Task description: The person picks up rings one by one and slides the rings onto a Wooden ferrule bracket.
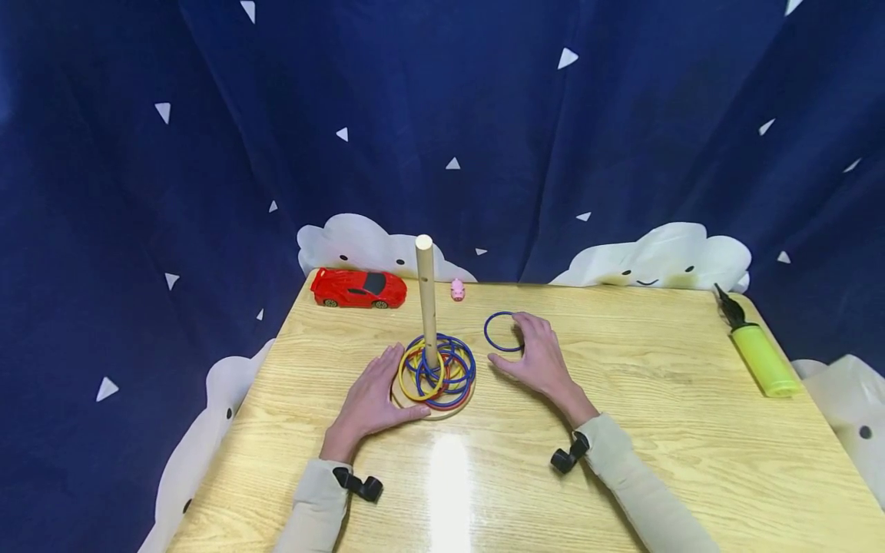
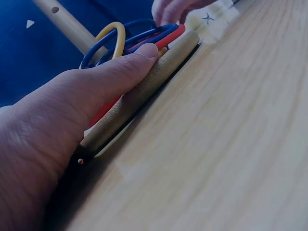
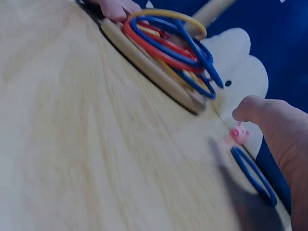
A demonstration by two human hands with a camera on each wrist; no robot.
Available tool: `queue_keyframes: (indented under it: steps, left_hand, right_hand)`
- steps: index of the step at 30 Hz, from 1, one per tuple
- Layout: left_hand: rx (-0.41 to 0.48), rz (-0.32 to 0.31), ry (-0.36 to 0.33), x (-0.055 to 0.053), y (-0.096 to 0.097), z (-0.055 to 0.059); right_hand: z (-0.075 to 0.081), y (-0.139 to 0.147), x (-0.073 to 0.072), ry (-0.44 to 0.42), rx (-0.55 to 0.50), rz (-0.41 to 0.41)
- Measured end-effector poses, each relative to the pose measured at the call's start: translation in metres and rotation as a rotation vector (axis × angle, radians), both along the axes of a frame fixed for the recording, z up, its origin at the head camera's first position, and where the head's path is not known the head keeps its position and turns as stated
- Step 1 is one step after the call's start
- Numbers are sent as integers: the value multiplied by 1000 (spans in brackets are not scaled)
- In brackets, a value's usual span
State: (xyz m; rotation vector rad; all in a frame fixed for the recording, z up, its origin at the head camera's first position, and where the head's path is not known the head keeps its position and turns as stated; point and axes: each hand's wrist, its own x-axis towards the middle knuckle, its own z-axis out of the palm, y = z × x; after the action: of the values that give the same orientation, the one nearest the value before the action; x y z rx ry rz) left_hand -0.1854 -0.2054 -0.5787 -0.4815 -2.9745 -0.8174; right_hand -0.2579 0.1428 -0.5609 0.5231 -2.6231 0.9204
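Note:
A wooden post (image 1: 427, 303) stands upright on a round wooden base (image 2: 137, 94). Blue, red and yellow rings (image 1: 459, 399) lie in a tangled pile around its foot. My left hand (image 1: 373, 395) holds the base from the left, its thumb (image 2: 127, 65) along the near rim and its fingers at the far-left side. To the right of the base, one blue ring (image 1: 486, 332) lies by itself on the table. My right hand (image 1: 539, 359) is over that ring's right side, fingers overlapping its edge in the head view. In the right wrist view, its thumb (image 3: 269, 115) is raised apart from the ring.
A red toy car (image 1: 359, 289) is at the table's back left, and a small pink pig figure (image 1: 458, 289) sits behind the post. At the far right lies a yellow-green hand pump (image 1: 764, 359) with a black nozzle. A dark blue curtain (image 1: 442, 115) hangs behind the wooden table (image 1: 622, 369).

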Motion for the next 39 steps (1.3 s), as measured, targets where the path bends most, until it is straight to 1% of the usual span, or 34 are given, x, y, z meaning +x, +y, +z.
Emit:
queue_keyframes:
  steps: [6, 10, 14, 17, 22, 32, 39]
  left_hand:
    - [-7, 5, -8, 0, 0, 0]
    - [0, 0, -2, 0, 0, 0]
    - [-6, -1, -4, -1, 0, 0]
    - [-11, -2, -1, -1, 0, 0]
    - [-3, -3, 8, 1, 0, -2]
    - [4, -6, 23, 0, -1, -4]
    - [-8, -8, 13, -1, -1, -5]
  right_hand:
    - [-11, 10, -8, -64, -23, -48]
    - [-15, 14, -11, -101, 6, -78]
    - [-18, 16, -17, -112, 52, -101]
    - [-19, 16, -21, -108, 71, -112]
    - [-22, 15, -23, -105, 77, -115]
    - [-26, 15, -21, -30, 72, -131]
    - [-26, 15, -19, -20, 78, -136]
